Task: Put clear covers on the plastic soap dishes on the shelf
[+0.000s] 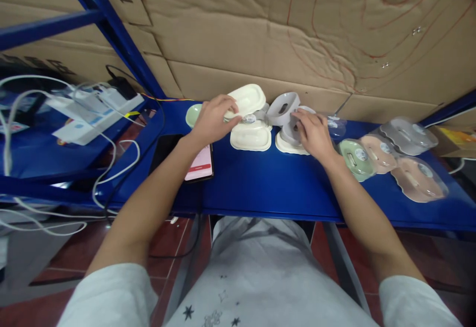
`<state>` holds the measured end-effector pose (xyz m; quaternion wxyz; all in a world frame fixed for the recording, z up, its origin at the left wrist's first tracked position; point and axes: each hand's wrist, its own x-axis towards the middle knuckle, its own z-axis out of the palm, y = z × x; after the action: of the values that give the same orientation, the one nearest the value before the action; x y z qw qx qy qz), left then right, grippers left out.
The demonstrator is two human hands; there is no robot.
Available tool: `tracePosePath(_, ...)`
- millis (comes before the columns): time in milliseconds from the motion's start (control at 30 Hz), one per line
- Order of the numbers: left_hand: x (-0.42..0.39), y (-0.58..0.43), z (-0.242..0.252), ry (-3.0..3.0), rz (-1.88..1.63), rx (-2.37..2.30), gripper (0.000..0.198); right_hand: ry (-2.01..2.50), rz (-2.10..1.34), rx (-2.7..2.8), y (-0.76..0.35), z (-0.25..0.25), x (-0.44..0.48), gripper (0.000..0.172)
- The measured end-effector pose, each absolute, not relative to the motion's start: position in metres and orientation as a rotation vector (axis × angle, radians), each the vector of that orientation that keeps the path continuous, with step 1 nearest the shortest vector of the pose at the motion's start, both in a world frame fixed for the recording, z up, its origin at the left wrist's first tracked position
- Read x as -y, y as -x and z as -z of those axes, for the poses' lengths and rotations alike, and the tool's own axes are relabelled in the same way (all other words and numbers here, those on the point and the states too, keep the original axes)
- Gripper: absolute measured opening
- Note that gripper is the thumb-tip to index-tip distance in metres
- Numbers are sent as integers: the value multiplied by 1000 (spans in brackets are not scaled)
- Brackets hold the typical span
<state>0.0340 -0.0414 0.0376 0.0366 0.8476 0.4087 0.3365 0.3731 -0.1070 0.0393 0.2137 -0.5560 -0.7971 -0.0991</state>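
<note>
My left hand (pixel 216 117) is closed on the near left edge of a cream plastic dish (pixel 248 99), tilted above the other pieces. Just below it lies a second cream dish (pixel 251 137) on the shelf. My right hand (pixel 311 131) rests with bent fingers on a grey dish (pixel 292 131), which sits over another cream piece (pixel 292 147). A second grey dish with a slot (pixel 283 108) leans at the back, between the hands. Part of a green dish (pixel 193 114) shows beyond my left wrist. My right fingertips are partly hidden, but they appear to grip the grey dish's rim.
A phone (pixel 201 164) with a lit screen lies by my left forearm. Packed dishes in clear covers, green (pixel 357 159), pink (pixel 420 179) and grey (pixel 409 136), stand at right. A power strip (pixel 94 113) with white cables is at left. Cardboard (pixel 238 29) walls the back.
</note>
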Motion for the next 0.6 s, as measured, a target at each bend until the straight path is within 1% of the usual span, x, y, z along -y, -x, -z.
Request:
tracePosePath(100,24,-23,-29,-2598,-962,-1348,21,1644,273,2218,-395,-55,119,48)
tracePosePath(167,20,-20,-26,-2605,-888,-1348,27,1848,233,2157,-419,-66,134,49)
tracePosePath(200,20,-19,-25,-2607,-857,-1347,31,1996,201,2082,-432,-69,144,54)
tracePosePath(300,27,-19,-25,-2583,-800,-1479,45,2443,74,1755,-464,-63,175,82)
tracePosePath(367,31,-19,-25,-2511,-760,-1668,57,2575,13,1635,-475,-47,194,92)
tracePosePath(467,30,-17,-20,-2384,-666,-1772,72,2495,96,1640,-476,-19,214,91)
tracePosePath(600,19,-17,-11,-2398,-729,-1554,76,2169,224,1616,-476,1,222,83)
